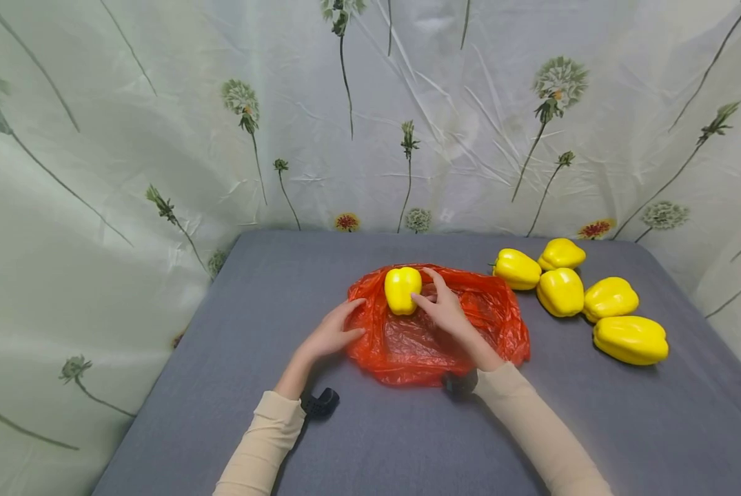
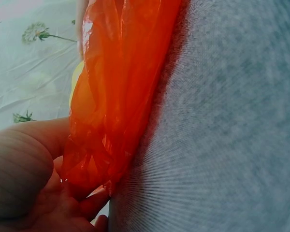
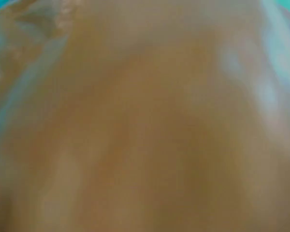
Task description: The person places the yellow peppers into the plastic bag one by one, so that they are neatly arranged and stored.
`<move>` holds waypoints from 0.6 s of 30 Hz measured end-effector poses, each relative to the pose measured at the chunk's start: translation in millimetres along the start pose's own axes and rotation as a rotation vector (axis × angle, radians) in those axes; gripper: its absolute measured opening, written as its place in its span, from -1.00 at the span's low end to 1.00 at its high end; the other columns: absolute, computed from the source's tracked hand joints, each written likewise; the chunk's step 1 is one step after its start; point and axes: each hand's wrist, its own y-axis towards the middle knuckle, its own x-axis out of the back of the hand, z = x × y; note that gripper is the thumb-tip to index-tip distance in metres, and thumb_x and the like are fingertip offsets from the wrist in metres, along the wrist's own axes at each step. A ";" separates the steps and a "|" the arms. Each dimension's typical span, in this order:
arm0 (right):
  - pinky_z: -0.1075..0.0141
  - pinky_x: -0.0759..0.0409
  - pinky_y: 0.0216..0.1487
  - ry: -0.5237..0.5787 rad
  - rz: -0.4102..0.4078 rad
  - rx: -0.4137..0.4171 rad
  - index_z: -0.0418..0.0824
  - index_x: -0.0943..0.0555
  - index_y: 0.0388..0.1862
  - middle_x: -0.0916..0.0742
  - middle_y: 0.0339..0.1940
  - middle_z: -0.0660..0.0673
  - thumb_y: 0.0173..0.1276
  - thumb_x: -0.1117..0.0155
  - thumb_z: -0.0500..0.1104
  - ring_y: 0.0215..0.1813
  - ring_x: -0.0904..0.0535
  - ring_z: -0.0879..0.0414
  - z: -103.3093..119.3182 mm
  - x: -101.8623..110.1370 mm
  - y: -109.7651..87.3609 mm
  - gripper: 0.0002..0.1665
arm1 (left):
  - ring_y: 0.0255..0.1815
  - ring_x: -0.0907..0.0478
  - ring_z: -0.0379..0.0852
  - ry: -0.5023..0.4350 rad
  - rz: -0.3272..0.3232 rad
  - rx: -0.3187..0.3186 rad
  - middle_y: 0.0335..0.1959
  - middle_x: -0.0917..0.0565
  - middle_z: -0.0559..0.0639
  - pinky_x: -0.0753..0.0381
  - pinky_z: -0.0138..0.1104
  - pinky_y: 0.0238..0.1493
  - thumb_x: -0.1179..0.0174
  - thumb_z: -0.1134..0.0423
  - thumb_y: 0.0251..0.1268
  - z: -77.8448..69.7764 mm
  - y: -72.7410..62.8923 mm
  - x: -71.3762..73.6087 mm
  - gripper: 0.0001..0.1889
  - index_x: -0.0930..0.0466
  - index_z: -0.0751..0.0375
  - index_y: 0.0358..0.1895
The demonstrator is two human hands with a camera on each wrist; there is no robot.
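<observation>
A red plastic bag [image 1: 432, 351] lies spread with its mouth up on the table. At its left side, my left hand [image 1: 329, 334] pinches the bag's edge; the left wrist view has the thumb and fingers on either side of the red film [image 2: 121, 72]. My right hand [image 1: 447, 310] reaches over the bag and holds a yellow bell pepper [image 1: 402, 291] by its right side, thumb in front. The pepper is upright within the bag's mouth, toward the back left. Blurred, translucent film [image 3: 150, 121] fills the right wrist view, hiding the fingers there.
Several more yellow bell peppers [image 1: 560, 292] lie grouped on the grey table [image 1: 265, 289] to the right of the bag, the nearest one close to its back right corner. A dandelion-patterned curtain [image 1: 358, 103] hangs behind the table and along its left side.
</observation>
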 end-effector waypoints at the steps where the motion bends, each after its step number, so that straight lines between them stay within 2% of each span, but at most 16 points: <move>1: -0.04 -0.53 0.16 -0.002 0.001 -0.007 -0.10 -0.01 0.49 -0.42 0.31 -0.36 0.38 -0.11 -0.02 0.16 -0.52 -0.22 -0.5 1.7 -1.2 -0.20 | 0.47 -0.12 0.22 0.003 0.001 0.002 0.44 -0.22 0.22 -0.14 0.09 0.44 -0.15 0.26 0.23 0.4 -0.3 0.0 -0.36 -0.20 0.19 0.39; 11: -0.05 -0.54 0.15 -0.035 -0.035 0.011 -0.11 -0.03 0.48 -0.45 0.28 -0.39 0.37 -0.13 -0.01 0.19 -0.51 -0.25 -8.0 19.6 -12.7 -0.20 | 0.48 -0.10 0.22 0.002 -0.001 0.009 0.45 -0.21 0.21 -0.13 0.11 0.43 -0.15 0.25 0.23 2.6 -1.2 0.6 -0.36 -0.20 0.17 0.39; 18: -0.02 -0.60 0.07 0.000 -0.042 -0.016 -0.07 -0.01 0.48 -0.40 0.32 -0.38 0.39 -0.11 0.01 0.23 -0.48 -0.25 -9.9 35.1 -27.0 -0.21 | 0.47 -0.12 0.23 0.011 0.002 -0.009 0.44 -0.22 0.22 -0.13 0.11 0.43 -0.15 0.24 0.24 3.6 0.7 -0.8 -0.37 -0.20 0.19 0.39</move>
